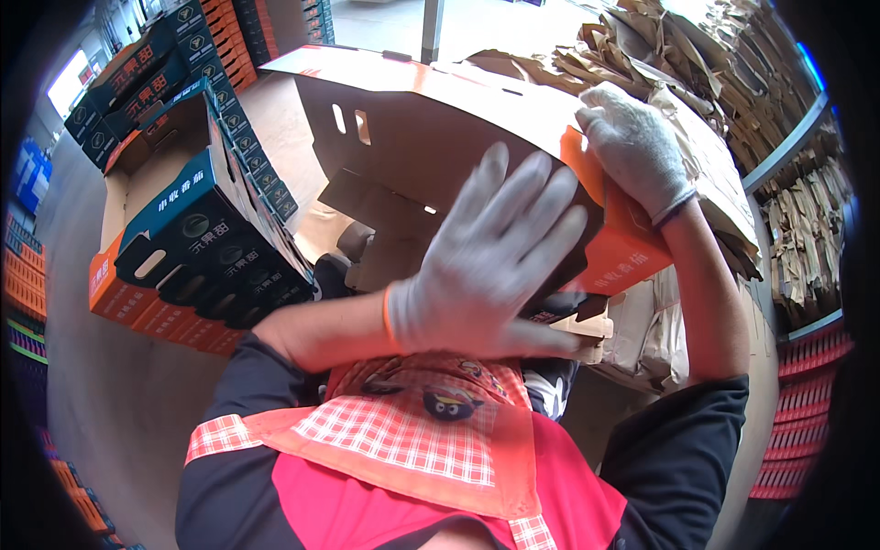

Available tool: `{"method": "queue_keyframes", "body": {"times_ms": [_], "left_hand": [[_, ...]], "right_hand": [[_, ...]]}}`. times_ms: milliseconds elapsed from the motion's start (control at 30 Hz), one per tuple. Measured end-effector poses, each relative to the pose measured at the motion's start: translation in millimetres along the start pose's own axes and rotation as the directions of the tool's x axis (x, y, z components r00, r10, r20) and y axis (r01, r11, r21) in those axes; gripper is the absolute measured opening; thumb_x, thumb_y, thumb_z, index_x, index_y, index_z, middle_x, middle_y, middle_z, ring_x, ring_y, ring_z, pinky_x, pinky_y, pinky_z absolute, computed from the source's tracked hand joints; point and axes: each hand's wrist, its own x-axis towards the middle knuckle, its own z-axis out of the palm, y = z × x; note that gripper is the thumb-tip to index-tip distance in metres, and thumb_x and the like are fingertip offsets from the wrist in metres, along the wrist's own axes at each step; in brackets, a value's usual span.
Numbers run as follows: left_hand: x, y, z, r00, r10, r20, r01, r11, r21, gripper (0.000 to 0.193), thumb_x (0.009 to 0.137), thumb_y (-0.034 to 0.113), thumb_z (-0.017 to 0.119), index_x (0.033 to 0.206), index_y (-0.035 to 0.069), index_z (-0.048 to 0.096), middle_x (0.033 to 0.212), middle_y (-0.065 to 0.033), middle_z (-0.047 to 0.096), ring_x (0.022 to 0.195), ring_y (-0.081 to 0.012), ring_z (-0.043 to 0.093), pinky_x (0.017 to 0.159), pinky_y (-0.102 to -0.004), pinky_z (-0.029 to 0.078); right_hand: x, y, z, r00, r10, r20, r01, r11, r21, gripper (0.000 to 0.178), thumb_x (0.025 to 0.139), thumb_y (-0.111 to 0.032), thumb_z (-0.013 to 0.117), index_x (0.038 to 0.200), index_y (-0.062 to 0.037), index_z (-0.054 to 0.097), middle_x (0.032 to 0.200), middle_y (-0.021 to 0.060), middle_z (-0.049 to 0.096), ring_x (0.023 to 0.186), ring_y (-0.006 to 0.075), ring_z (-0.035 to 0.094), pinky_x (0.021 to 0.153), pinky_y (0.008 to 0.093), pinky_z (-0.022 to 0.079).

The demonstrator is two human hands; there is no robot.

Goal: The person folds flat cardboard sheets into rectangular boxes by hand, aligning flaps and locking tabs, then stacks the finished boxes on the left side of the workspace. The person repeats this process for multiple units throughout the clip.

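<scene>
A partly folded cardboard box (412, 124) stands in front of me, brown inside, with orange and white outer faces and oval hand holes in its side. My right hand (634, 151), in a pale knit glove, is closed over the box's upper right edge. My left hand (495, 257), gloved too and slightly blurred, lies stretched flat with its fingers apart in front of the box's opening. Whether its palm touches the cardboard I cannot tell. Part of the box's bottom is hidden behind this hand.
To the left stands a stack of dark green and orange open boxes (220, 238), with taller box stacks (197, 46) behind. Piles of flat brown cardboard (678, 55) fill the right. Red plastic crates (807, 403) stand at the far right.
</scene>
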Motion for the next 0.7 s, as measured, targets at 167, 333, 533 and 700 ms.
{"method": "queue_keyframes", "body": {"times_ms": [167,333,533,700], "left_hand": [[108,-39,2,0.896,-0.137,0.422,0.114,0.990,0.079,0.083,0.060,0.079,0.065,0.089,0.001,0.067,0.080,-0.0178,0.066,0.080,-0.0330,0.066,0.080,-0.0431,0.050],[115,-53,17,0.936,-0.101,0.336,0.075,0.993,0.090,0.080,0.059,0.076,0.070,0.088,0.002,0.061,0.079,-0.0166,0.065,0.075,-0.0333,0.066,0.068,-0.0411,0.052],[109,-54,15,0.935,-0.074,0.348,0.091,0.995,-0.033,0.078,0.061,0.073,0.069,0.084,-0.001,0.060,0.081,-0.0194,0.062,0.077,-0.0361,0.064,0.070,-0.0435,0.051],[93,-45,18,0.954,-0.101,0.282,0.133,0.986,-0.097,0.076,0.061,0.069,0.071,0.083,-0.003,0.063,0.078,-0.0207,0.062,0.076,-0.0355,0.064,0.071,-0.0434,0.052]], "right_hand": [[-18,16,-12,0.983,-0.052,-0.177,0.053,0.999,0.001,0.038,0.086,-0.021,0.063,0.119,-0.0050,0.057,0.115,0.0222,0.063,0.113,0.0326,0.059,0.098,0.0415,0.044],[-36,37,-45,0.987,0.066,-0.147,-0.071,0.997,-0.033,0.019,0.090,-0.018,0.062,0.102,-0.0037,0.065,0.094,0.0161,0.068,0.079,0.0299,0.067,0.071,0.0379,0.053],[-17,40,-52,0.970,0.069,0.232,-0.043,0.992,-0.118,0.027,0.097,-0.025,0.050,0.087,-0.0048,0.066,0.073,0.0146,0.063,0.069,0.0286,0.064,0.065,0.0366,0.050],[2,34,-17,0.862,-0.440,0.254,0.506,0.710,-0.489,0.007,0.078,-0.009,0.055,0.073,-0.0058,0.059,0.071,0.0133,0.058,0.076,0.0318,0.062,0.068,0.0408,0.050]]}}
